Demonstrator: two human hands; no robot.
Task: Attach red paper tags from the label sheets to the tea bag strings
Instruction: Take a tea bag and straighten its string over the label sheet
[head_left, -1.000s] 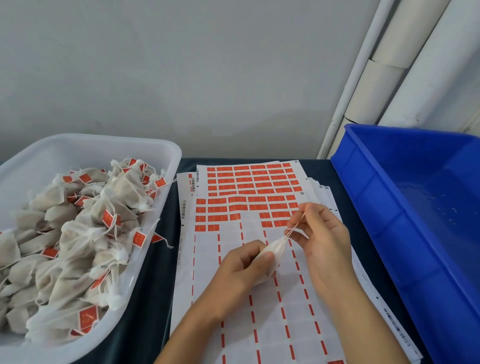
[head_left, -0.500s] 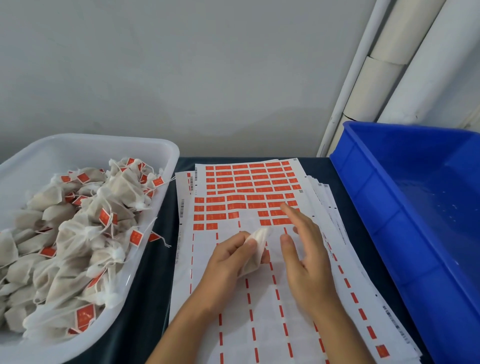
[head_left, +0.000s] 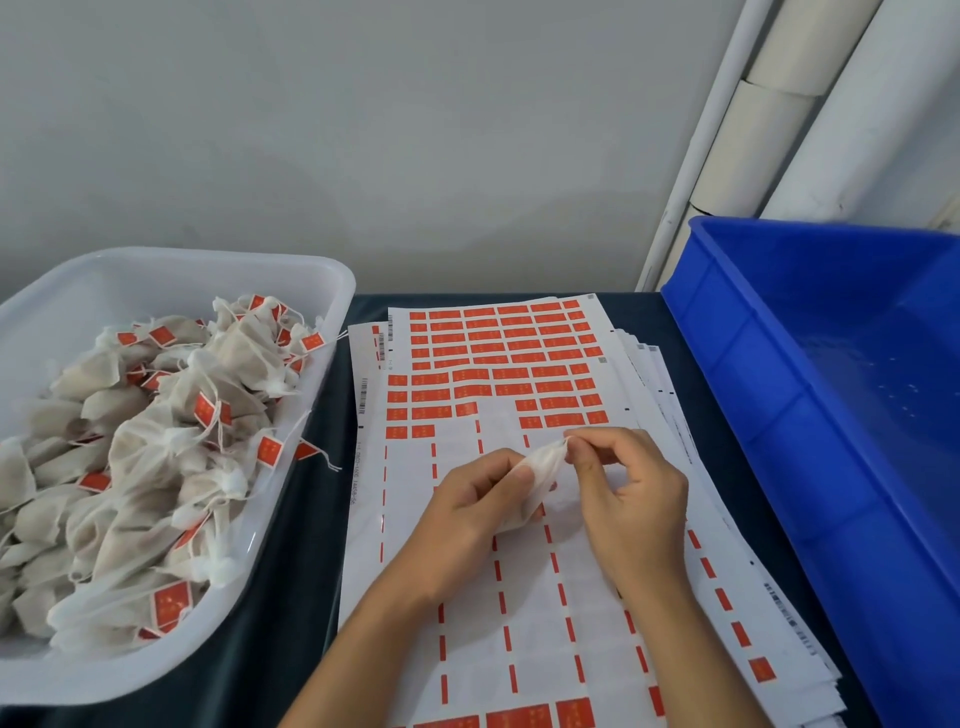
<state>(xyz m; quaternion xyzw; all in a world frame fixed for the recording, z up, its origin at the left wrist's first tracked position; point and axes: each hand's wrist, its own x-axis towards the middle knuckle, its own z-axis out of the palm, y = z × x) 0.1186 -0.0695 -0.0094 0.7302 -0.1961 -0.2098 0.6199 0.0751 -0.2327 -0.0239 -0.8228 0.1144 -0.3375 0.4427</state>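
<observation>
Hands meet over the label sheets (head_left: 519, 613): left hand (head_left: 467, 509) grips a tea bag (head_left: 543, 470), right hand (head_left: 628, 493) pinches its top. Its string is too fine to discern.

Label sheets (head_left: 519, 597) between tub (head_left: 311, 270) and crate (head_left: 753, 415)

A white tea bag (head_left: 543, 467) sits tilted at frame centre, pinched by both hands over the label sheets (head_left: 498, 519), whose red tags (head_left: 498, 353) fill the upper rows.
</observation>
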